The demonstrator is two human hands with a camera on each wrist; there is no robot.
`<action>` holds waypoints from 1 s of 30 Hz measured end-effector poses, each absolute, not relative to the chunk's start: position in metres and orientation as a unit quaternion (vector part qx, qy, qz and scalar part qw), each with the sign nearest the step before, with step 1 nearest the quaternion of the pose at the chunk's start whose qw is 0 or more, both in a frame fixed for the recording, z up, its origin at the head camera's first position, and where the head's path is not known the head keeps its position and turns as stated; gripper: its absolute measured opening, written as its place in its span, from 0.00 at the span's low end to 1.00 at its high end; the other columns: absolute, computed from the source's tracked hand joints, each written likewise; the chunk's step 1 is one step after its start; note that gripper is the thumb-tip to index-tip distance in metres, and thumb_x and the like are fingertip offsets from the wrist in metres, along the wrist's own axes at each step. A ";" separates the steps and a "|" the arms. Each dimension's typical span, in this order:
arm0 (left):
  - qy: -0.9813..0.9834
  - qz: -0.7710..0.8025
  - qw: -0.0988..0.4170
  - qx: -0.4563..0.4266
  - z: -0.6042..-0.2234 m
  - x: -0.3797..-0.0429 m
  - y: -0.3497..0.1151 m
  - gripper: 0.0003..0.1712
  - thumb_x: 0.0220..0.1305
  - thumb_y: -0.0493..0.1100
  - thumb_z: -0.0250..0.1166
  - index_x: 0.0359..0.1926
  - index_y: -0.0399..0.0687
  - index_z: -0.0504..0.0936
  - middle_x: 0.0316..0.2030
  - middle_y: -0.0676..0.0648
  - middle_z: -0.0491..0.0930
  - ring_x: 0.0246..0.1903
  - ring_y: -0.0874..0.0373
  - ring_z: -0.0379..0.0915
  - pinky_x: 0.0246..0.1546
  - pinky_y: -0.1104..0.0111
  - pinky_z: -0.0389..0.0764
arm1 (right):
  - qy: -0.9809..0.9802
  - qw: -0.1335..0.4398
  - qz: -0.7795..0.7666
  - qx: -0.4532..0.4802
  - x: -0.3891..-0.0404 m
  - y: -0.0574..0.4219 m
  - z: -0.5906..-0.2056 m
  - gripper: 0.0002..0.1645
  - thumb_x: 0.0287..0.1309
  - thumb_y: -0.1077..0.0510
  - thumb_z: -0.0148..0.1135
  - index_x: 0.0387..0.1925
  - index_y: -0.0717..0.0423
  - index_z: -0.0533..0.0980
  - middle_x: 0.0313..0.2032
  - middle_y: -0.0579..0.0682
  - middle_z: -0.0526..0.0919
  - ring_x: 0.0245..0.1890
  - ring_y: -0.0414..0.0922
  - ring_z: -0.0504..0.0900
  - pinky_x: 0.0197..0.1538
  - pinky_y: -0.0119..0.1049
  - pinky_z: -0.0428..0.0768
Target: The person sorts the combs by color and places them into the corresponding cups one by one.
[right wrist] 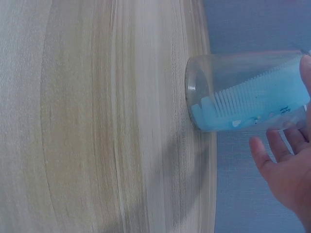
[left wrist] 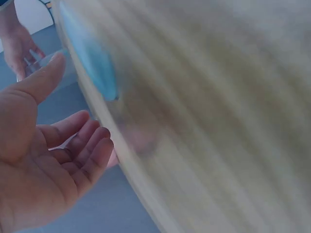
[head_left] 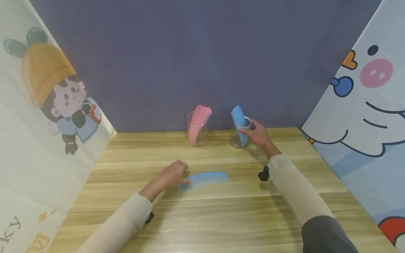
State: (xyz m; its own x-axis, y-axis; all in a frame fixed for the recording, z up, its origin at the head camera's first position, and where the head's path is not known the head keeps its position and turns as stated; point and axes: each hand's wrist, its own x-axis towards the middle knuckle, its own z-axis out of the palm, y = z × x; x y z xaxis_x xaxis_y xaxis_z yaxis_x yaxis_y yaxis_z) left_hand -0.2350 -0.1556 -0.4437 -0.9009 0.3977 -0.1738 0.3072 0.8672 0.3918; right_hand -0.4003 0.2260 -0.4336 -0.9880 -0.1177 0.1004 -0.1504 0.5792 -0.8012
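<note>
A light blue comb (head_left: 207, 178) lies flat on the wooden table. My left hand (head_left: 172, 174) hovers at its left end; in the left wrist view this hand (left wrist: 58, 150) has a raised thumb and loosely bent fingers, with nothing between them. Toward the back, my right hand (head_left: 260, 134) holds a clear cup (head_left: 235, 141) near its rim, thumb in front. Blue combs (head_left: 238, 117) lean inside that cup, their teeth showing through its wall in the right wrist view. Some right fingertips (right wrist: 260, 148) stand off the cup there.
A second clear cup (head_left: 202, 138) with pink combs (head_left: 198, 121) stands to the left at the back of the table (head_left: 221, 218). A dark panel (head_left: 205, 63) rises behind the cups. Printed side panels (head_left: 19, 140) flank the table.
</note>
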 end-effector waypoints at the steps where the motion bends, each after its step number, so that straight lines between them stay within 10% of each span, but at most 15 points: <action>1: 0.958 0.177 0.130 0.185 -0.445 -0.233 -0.156 0.38 0.59 0.54 0.75 0.61 0.33 0.76 0.55 0.37 0.77 0.56 0.43 0.76 0.61 0.53 0.81 | -0.888 0.018 0.453 0.075 -0.400 0.226 -0.434 0.56 0.61 0.34 0.67 0.80 0.54 0.54 0.74 0.65 0.64 0.71 0.64 0.67 0.68 0.62 0.74; 30: 0.968 0.137 0.084 0.195 -0.451 -0.229 -0.150 0.22 0.55 0.41 0.73 0.48 0.34 0.78 0.34 0.46 0.77 0.32 0.56 0.73 0.37 0.63 0.83 | -0.890 0.009 0.452 0.066 -0.400 0.226 -0.433 0.56 0.62 0.34 0.66 0.80 0.53 0.53 0.76 0.63 0.62 0.72 0.64 0.66 0.69 0.61 0.73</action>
